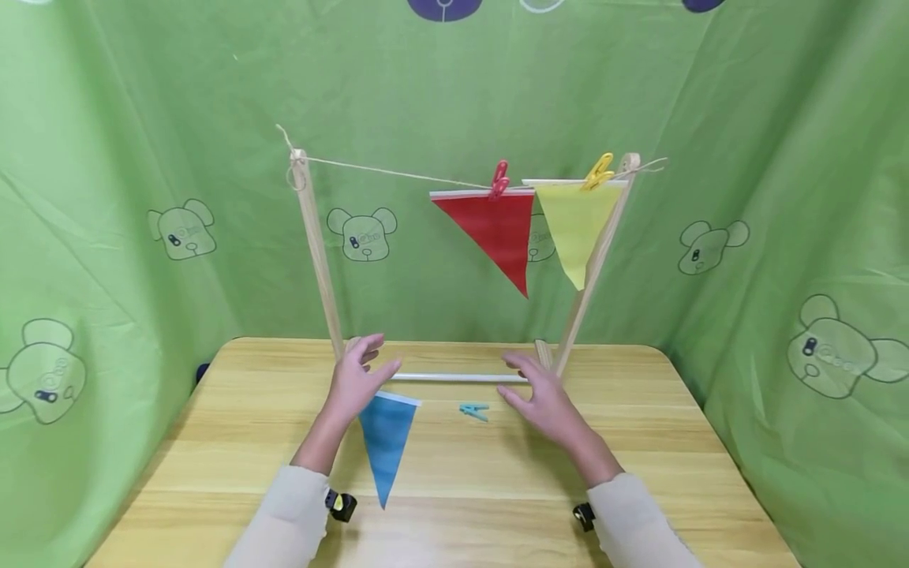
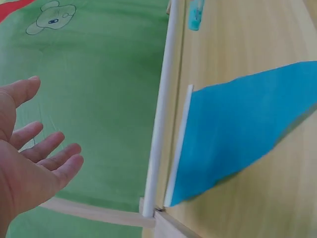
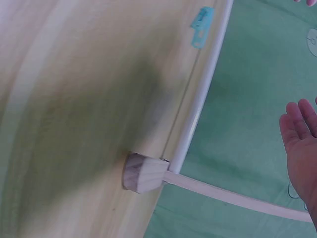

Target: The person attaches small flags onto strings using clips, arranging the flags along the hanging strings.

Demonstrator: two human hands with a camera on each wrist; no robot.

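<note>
Above the wood-grained tabletop [image 1: 497, 513], the left hand [image 1: 357, 380] and right hand [image 1: 545, 394] hang empty, fingers relaxed and thumbs spread. Beneath and beside the left hand lies a blue triangular pennant [image 1: 387, 438] with a white top strip; between both hands, a small turquoise clothespin [image 1: 469, 409]. Beyond, a red pennant [image 1: 500, 233] hangs from thin twine [image 1: 383, 170].

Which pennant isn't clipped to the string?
The blue pennant: it lies on the wooden table, while the red pennant and yellow pennant hang clipped to the string.
</note>
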